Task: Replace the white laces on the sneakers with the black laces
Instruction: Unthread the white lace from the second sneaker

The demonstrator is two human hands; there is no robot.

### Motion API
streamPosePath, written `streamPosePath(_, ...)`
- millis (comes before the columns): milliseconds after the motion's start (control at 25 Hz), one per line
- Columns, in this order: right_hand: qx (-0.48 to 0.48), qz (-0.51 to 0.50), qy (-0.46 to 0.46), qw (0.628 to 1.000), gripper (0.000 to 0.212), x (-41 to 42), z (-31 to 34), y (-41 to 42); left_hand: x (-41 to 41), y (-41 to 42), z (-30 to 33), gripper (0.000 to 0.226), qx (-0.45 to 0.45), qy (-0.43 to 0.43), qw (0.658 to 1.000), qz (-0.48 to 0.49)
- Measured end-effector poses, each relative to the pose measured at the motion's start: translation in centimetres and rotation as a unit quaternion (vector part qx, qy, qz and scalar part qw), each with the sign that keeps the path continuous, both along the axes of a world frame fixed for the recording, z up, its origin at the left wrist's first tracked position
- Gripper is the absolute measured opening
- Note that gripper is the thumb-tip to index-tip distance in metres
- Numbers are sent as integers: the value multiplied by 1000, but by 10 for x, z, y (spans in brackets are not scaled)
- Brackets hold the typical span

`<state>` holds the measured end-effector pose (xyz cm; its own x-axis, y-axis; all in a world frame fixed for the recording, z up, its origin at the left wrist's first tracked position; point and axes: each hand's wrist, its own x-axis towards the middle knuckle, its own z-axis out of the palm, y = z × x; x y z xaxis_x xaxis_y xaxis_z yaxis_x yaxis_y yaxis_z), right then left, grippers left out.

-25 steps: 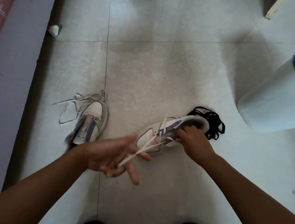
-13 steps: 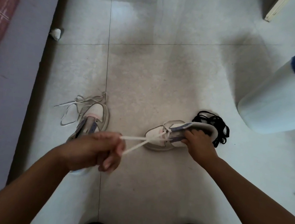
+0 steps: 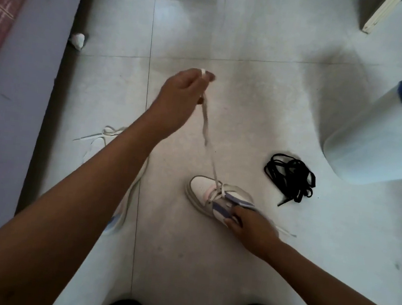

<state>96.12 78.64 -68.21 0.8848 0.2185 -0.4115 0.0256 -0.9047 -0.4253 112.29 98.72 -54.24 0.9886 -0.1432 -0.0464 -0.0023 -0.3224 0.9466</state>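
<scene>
**Lace drawn up and away**

The left hand (image 3: 180,92), low beside the sneaker (image 3: 211,196) half a second ago, now pinches the white lace (image 3: 206,130) raised and taut. The right hand (image 3: 252,227) still grips the sneaker on the floor (image 3: 251,95); black laces (image 3: 290,176) lie near.

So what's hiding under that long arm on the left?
Under the left forearm lies the other sneaker. Only its edge peeks out. Loose white laces stick out beside it on the floor. The arm covers the rest of the shoe.
</scene>
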Motion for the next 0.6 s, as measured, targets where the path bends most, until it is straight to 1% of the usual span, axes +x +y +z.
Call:
streamPosePath(40,4,-9,-4,1000,26,-1,2,2,0,-2,-12,21,124,-25,992,-23)
streamPosePath(80,9,-28,-13,999,27,1,6,4,-4,-1,-28,28,238,-35,969,-49)
streamPosePath(120,4,-46,-31,998,25,5,8,5,-15,-1,-44,33,316,-34,946,-70)
streamPosePath(160,-9,-57,-61,996,23,10,11,4,-28,-2,-58,35,367,-22,926,-86)
streamPosePath(200,-34,-46,-91,994,22,16,11,4,-42,-4,-71,35,394,-10,914,-101)
streamPosePath(240,-62,-15,-113,992,24,19,13,3,-59,-9,-82,33,408,8,905,-124)
streamPosePath(320,-148,54,-137,978,36,22,15,3,-88,-23,-101,28,407,43,894,-183)
streamPosePath(360,-178,66,-144,971,40,23,16,4,-98,-30,-109,27,398,50,892,-208)
streamPosePath(440,-186,54,-167,967,38,24,14,1,-111,-46,-123,27,371,48,897,-235)
streamPosePath(520,-187,29,-129,973,34,32,10,-7,-117,-61,-131,26,359,50,904,-226)
streamPosePath(560,-197,40,-91,975,34,36,7,-12,-118,-69,-134,26,372,55,901,-216)
streamPosePath(600,-204,62,-74,974,32,38,2,-17,-120,-75,-136,25,395,59,894,-203)
